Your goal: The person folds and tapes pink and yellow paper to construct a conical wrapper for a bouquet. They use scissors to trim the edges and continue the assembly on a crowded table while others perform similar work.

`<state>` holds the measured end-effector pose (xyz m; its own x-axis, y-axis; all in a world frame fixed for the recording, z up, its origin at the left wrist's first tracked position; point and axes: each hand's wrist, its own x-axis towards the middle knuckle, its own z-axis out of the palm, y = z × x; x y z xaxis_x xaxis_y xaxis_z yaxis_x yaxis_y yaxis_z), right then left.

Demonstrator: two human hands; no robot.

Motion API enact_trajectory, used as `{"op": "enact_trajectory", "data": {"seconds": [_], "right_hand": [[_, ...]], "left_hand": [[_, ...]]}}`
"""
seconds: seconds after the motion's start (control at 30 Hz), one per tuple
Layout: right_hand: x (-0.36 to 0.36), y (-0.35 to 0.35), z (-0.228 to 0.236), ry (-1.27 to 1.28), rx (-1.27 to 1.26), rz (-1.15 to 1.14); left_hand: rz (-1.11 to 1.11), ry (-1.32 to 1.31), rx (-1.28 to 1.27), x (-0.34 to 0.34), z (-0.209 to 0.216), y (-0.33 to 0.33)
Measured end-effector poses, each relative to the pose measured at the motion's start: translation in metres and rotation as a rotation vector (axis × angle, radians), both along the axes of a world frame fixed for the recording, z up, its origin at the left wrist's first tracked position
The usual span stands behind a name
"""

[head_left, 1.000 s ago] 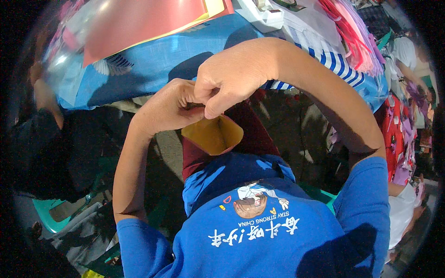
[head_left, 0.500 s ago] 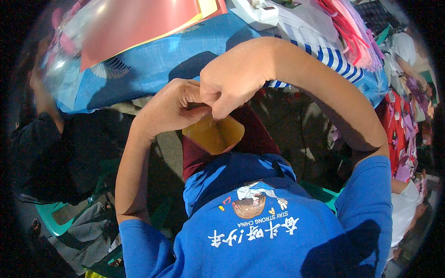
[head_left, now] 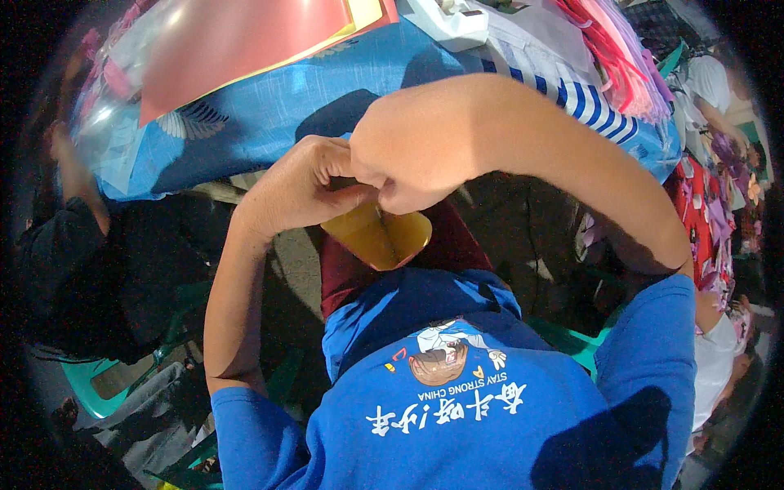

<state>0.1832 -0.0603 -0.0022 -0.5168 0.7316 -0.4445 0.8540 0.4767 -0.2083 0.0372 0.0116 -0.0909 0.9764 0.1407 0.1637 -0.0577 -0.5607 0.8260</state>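
Over my lap, a piece of folded yellow paper or thin card hangs below my closed fingers, opening toward me with a crease down its middle. My left hand pinches its upper edge between thumb and bent fingers. Right against it, my right hand is curled, fingertips turned down at the same edge. The knuckles of both hands touch. The top of the yellow piece, and anything small between the fingertips, is hidden by the hands.
Beyond my hands is a table with a blue patterned cloth. On it lie red and yellow sheets, a white tape dispenser and pink and red strips. A person in dark clothing sits at left; others are at right.
My right hand has rolled over, its wrist dropping slightly and its fingertips tucking further inward. The left hand stays almost still, and the yellow piece has tilted only a little.
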Motion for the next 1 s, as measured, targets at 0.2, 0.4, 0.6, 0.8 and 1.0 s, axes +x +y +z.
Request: {"op": "enact_trajectory", "data": {"seconds": [0.2,0.4,0.6,0.8,1.0], "right_hand": [[0.026,-0.006,0.034,0.428,-0.126,-0.081],[0.038,-0.02,0.076,0.45,-0.225,-0.043],[0.025,-0.02,0.061,0.327,-0.127,0.013],[0.012,-0.015,0.027,0.214,-0.013,-0.104],[0.012,-0.01,0.014,0.21,-0.005,-0.113]], "left_hand": [[0.001,-0.041,-0.062,0.001,-0.003,-0.001],[-0.012,-0.021,-0.008,0.006,0.002,-0.006],[0.013,-0.088,0.011,-0.001,-0.003,-0.003],[0.082,-0.008,0.008,-0.002,0.001,-0.003],[0.05,-0.037,-0.035,0.001,-0.004,-0.001]]}}
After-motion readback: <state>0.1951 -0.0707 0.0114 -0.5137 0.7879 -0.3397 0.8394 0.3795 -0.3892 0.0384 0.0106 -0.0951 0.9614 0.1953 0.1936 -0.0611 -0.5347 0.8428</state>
